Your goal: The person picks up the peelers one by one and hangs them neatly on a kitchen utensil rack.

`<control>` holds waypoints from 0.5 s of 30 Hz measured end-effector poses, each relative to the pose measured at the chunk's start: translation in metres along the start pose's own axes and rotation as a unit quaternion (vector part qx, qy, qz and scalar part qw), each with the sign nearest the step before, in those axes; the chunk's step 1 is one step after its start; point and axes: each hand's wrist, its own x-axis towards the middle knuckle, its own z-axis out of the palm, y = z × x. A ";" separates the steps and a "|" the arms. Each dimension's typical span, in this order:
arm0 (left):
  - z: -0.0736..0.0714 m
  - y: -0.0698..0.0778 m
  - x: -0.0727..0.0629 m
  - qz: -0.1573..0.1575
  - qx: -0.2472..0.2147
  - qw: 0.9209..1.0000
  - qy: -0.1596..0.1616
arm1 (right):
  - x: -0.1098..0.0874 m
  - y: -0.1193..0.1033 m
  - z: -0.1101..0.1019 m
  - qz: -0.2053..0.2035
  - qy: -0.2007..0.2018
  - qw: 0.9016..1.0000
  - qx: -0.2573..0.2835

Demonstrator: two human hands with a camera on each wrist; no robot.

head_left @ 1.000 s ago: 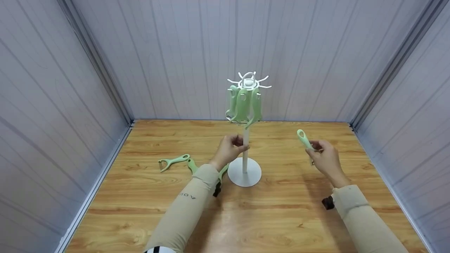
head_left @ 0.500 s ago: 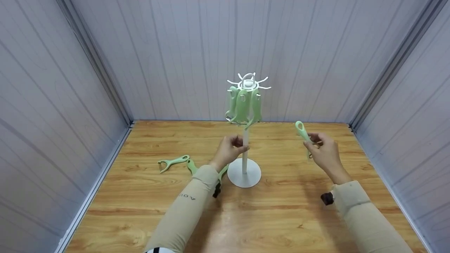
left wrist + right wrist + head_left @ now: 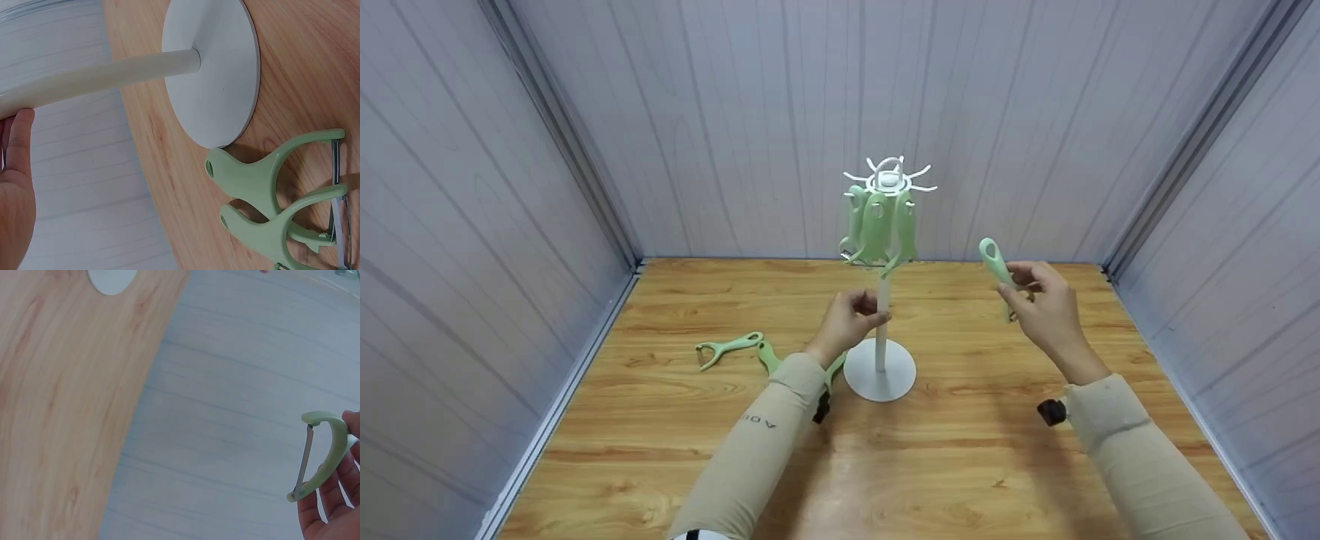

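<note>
My left hand (image 3: 846,324) grips the white pole (image 3: 883,330) of an upright hook stand, above its round base (image 3: 225,95). Several green peelers (image 3: 874,229) hang from hooks at the stand's top by the holes in their handles. To the right, my right hand (image 3: 1048,311) pinches another green peeler (image 3: 994,259), raised over the table with its looped handle end pointing up. In the right wrist view that peeler's metal blade (image 3: 304,461) faces away from the palm.
A green peeler (image 3: 729,348) lies on the wooden table (image 3: 930,465) at the left. Further peelers (image 3: 253,174) lie overlapping beside the base, partly behind my left forearm in the head view. Bare hooks (image 3: 924,180) stick out at the stand's back and right. Pale panel walls (image 3: 720,135) enclose the table.
My right hand has lifted the peeler higher and moved slightly left, nearer the stand. The left hand stays on the pole.
</note>
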 end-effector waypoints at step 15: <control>0.001 0.000 0.001 0.007 -0.002 1.000 0.005 | 0.015 -0.039 -0.004 -0.051 0.023 0.998 0.014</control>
